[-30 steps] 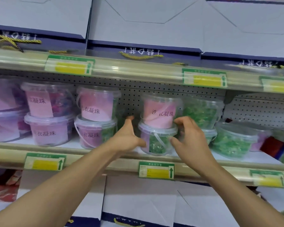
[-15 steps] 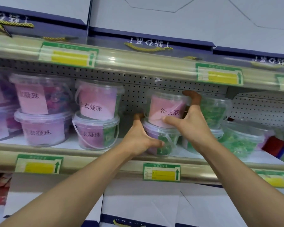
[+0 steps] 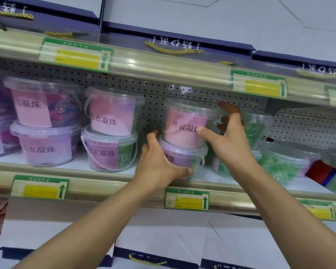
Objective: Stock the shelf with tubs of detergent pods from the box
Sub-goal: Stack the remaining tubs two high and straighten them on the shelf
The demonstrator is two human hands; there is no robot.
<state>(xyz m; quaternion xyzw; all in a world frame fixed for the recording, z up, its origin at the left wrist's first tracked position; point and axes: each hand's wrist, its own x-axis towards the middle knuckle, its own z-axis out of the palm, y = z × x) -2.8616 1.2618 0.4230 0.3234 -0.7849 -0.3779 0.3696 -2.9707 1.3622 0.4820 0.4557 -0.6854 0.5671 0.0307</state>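
Several two-high stacks of tubs are already shelved left of the handled stack. Its lower tub (image 3: 182,158) is gripped by the left hand (image 3: 157,166); the upper tub (image 3: 184,127) is clasped by the right hand (image 3: 229,138). The box is not seen.

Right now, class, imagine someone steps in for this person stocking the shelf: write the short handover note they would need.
Left hand: grips the lower tub of the middle stack, thumb in front, fingers round its left side.
Right hand: spread round the upper tub, thumb on its pink label, fingers behind its right side.
Position: the upper tub sits tilted on the lower one, on the middle shelf. Two neat stacks of tubs stand to the left; green tubs to the right.
Done: several tubs shelved.
Left: straighten this stack; the box is out of view, so the remaining count is unknown.
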